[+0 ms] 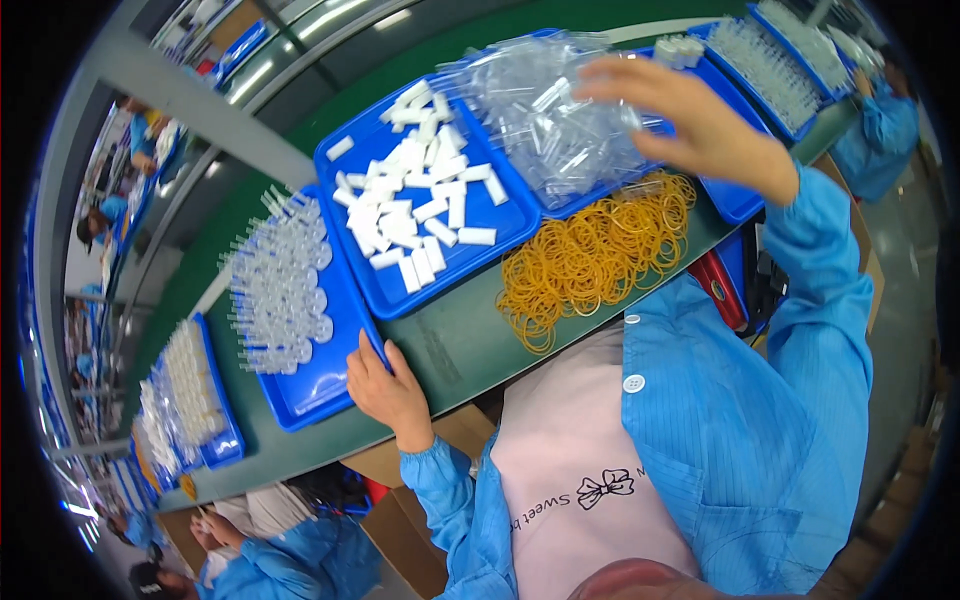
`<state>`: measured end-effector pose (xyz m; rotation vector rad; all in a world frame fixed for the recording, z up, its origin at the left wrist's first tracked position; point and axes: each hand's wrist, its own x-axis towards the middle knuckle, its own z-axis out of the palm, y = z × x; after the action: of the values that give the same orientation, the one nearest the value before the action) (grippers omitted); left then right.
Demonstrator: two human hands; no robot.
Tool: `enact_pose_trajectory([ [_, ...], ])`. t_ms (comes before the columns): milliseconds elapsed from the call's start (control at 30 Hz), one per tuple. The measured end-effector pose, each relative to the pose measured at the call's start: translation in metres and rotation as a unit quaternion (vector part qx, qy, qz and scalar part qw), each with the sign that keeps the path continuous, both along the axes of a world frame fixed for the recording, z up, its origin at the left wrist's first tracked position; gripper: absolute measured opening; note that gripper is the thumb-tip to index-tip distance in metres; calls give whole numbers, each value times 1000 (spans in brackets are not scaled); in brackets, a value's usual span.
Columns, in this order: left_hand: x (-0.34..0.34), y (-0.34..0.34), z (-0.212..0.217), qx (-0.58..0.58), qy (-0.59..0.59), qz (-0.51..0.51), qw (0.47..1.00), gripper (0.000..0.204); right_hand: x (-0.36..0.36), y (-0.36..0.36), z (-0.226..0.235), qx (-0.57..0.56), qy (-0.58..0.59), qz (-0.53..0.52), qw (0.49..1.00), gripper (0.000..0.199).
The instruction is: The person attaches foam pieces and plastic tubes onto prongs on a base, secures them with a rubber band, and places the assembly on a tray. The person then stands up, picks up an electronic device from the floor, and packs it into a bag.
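Note:
My left hand grips the near edge of a blue tray that holds rows of clear plastic tubes. My right hand reaches over a heap of clear plastic bags lying in another blue tray; its fingers are spread above the heap, and I cannot tell whether they grasp a bag. Between the two stands a blue tray with several small white caps. A pile of yellow rubber bands lies on the green table in front of the trays.
More blue trays of clear parts sit at the far left and at the top right. Other people in blue coats work at the top right and the bottom left. A red object lies beside my right sleeve.

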<state>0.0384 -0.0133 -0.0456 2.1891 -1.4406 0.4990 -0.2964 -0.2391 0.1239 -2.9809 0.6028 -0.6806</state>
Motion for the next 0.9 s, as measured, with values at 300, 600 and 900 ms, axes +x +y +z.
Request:
enact_pose_trajectory([
  [300, -2, -4, 3, 8, 13, -30, 999, 31, -88, 40, -85, 92, -32, -189, 977, 56],
  [600, -1, -4, 1, 6, -3, -28, 1000, 33, -100, 36, -129, 106, 28, -278, 954, 70],
  [900, 3, -6, -4, 4, -22, -57, 998, 34, -136, 59, -121, 20, -2, -378, 925, 67],
])
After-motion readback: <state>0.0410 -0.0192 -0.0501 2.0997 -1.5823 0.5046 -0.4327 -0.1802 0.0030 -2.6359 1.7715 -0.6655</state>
